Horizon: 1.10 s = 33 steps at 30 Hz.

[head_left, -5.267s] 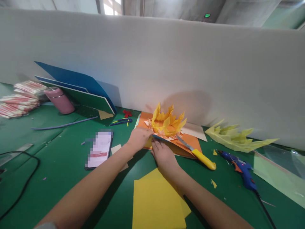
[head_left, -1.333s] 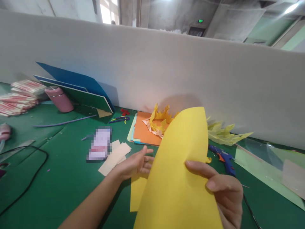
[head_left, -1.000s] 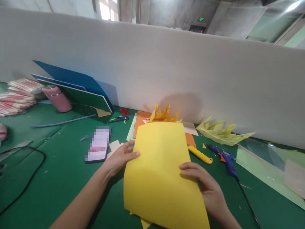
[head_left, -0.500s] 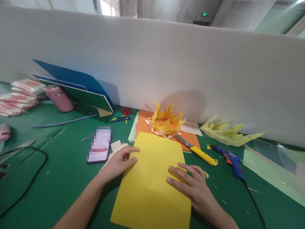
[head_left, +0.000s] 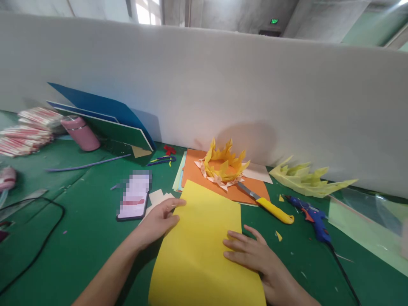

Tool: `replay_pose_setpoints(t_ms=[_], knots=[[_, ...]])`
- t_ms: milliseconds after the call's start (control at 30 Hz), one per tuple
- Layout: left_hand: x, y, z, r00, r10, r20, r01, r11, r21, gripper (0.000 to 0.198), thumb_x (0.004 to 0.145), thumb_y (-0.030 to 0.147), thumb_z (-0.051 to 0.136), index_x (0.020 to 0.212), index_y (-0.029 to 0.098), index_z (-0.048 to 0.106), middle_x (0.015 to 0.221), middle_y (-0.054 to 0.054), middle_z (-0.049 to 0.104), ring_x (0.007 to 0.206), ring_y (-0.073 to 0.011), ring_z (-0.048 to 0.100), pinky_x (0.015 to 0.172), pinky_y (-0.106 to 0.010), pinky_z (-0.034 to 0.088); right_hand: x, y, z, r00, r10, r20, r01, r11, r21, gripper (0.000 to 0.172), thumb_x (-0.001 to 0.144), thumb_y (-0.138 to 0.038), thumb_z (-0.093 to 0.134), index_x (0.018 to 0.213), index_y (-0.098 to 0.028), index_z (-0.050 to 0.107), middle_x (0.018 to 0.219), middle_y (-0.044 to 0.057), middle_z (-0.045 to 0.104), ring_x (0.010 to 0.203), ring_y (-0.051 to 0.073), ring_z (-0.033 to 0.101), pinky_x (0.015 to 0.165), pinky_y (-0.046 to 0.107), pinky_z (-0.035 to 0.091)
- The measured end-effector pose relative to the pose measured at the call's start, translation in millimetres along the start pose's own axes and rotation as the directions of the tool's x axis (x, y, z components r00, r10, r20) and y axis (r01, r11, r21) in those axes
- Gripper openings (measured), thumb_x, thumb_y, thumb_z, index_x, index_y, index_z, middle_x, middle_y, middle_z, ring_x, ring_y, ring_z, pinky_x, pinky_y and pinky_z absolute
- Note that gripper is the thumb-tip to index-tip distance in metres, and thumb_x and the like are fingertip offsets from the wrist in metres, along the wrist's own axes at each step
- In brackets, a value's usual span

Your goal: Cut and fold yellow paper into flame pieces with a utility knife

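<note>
A plain yellow sheet of paper [head_left: 197, 246] lies before me, its near part bowed and its far right corner lower than the left. My left hand [head_left: 161, 219] holds the left edge, with index finger and thumb at the margin and the other fingers curled out of sight. On the right edge is my right hand [head_left: 248, 253], several fingers laid across the top of the sheet and the thumb hidden below it. Just past the paper, a ring-shaped yellow paper crown [head_left: 225, 163] with pale pink folded pieces round its base rests on orange paper [head_left: 196, 163].
A yellow-handled knife [head_left: 274, 210] and a blue glue gun [head_left: 314, 219] lie to the right, near a pale green folded paper piece [head_left: 312, 180]. Left are a phone [head_left: 135, 195], pink bottle [head_left: 81, 134] and black cable [head_left: 51, 231]. A white partition [head_left: 191, 85] stands behind.
The yellow sheet has tilted and bowed, its right side dropping. My right hand has shifted slightly down, its little finger now spread apart. My left hand stays at the left edge.
</note>
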State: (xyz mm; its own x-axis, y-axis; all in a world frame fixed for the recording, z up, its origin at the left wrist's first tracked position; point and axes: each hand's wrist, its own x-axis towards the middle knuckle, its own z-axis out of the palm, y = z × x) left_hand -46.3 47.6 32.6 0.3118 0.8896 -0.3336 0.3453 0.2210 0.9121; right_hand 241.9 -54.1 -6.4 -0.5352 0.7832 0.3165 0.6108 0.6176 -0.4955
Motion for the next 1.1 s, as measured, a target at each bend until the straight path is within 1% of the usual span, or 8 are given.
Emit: replay_pose_setpoints(t_ms=[133,233,300,400,600,800,967,1100], knots=[[-2.6,4.5,-0.5,0.993,0.059,-0.106,-0.069,0.994,-0.087,0.034,0.058,0.033,0.071,0.089,0.018,0.067,0.079,0.0,0.059,0.058,-0.0102,0.046,0.054,-0.022,0.034,0.3,19.3,5.9,0.973,0.218,-0.072,-0.183,0.926,0.331,0.032,0.089,-0.051,0.048,0.101,-0.034,0.072,0.099,0.005,0.074,0.1,0.027,0.067,0.098,0.049,0.044],[-2.4,1.0,0.9,0.976,0.035,-0.213,-0.083,0.972,-0.22,0.03,0.054,0.036,0.077,0.076,0.017,0.068,0.079,-0.002,0.065,0.064,-0.0141,0.056,0.059,-0.024,0.041,3.4,26.5,10.0,0.939,0.33,-0.099,-0.224,0.803,0.552,0.036,0.076,-0.063,0.06,0.085,-0.032,0.076,0.092,0.007,0.075,0.102,0.03,0.065,0.09,0.045,0.051],[-2.8,-2.2,3.0,0.976,0.006,-0.217,-0.071,0.953,-0.293,0.031,0.053,0.035,0.078,0.077,0.017,0.069,0.073,-0.003,0.067,0.063,-0.0157,0.058,0.059,-0.026,0.044,5.2,23.1,12.5,0.86,0.494,-0.127,-0.293,0.682,0.67,0.041,0.071,-0.065,0.063,0.084,-0.029,0.076,0.092,0.009,0.074,0.098,0.031,0.065,0.085,0.044,0.054],[-4.5,-3.9,7.7,0.992,0.057,-0.115,-0.094,0.93,-0.354,0.034,0.053,0.03,0.08,0.084,0.017,0.073,0.08,-0.006,0.072,0.073,-0.0216,0.065,0.068,-0.031,0.051,10.3,10.4,12.8,0.673,0.725,-0.15,-0.435,0.551,0.712,0.042,0.073,-0.061,0.064,0.089,-0.024,0.075,0.098,0.01,0.071,0.096,0.032,0.064,0.085,0.045,0.053],[-6.1,-4.1,13.9,0.977,0.207,-0.047,-0.21,0.92,-0.33,0.03,0.057,0.032,0.081,0.084,0.019,0.075,0.093,-0.009,0.074,0.089,-0.0277,0.066,0.076,-0.034,0.054,34.6,-3.9,1.1,0.532,0.825,-0.189,-0.445,0.463,0.767,0.05,0.069,-0.068,0.063,0.091,-0.025,0.074,0.116,0.008,0.065,0.119,0.032,0.051,0.102,0.045,0.04],[-3.6,-18.4,15.4,0.969,0.151,-0.196,-0.218,0.898,-0.382,0.04,0.066,0.053,0.073,0.09,0.021,0.073,0.1,-0.009,0.072,0.096,-0.0281,0.064,0.084,-0.036,0.05,45.5,-1.3,0.9,0.577,0.814,-0.069,-0.456,0.391,0.8,0.044,0.065,-0.062,0.069,0.079,-0.02,0.07,0.092,0.008,0.069,0.095,0.029,0.061,0.083,0.039,0.049],[0.4,-13.3,11.4,0.963,0.027,-0.269,-0.174,0.824,-0.539,0.056,0.064,0.069,0.063,0.082,0.017,0.065,0.082,-0.008,0.07,0.078,-0.0244,0.065,0.066,-0.032,0.051,45.0,3.9,5.2,0.558,0.823,-0.107,-0.504,0.439,0.744,0.046,0.06,-0.061,0.072,0.059,-0.02,0.05,0.059,-0.002,0.054,0.06,0.016,0.051,0.057,0.027,0.044],[1.4,8.0,-3.5,0.988,0.005,-0.153,-0.076,0.882,-0.465,0.054,0.065,0.065,0.065,0.097,0.022,0.058,0.076,0.0,0.067,0.06,-0.0141,0.059,0.05,-0.021,0.042,44.5,8.9,-1.3,0.579,0.809,-0.102,-0.484,0.441,0.756,0.045,0.055,-0.057,0.077,0.069,-0.021,0.053,0.07,-0.001,0.059,0.068,0.017,0.055,0.061,0.027,0.046]])
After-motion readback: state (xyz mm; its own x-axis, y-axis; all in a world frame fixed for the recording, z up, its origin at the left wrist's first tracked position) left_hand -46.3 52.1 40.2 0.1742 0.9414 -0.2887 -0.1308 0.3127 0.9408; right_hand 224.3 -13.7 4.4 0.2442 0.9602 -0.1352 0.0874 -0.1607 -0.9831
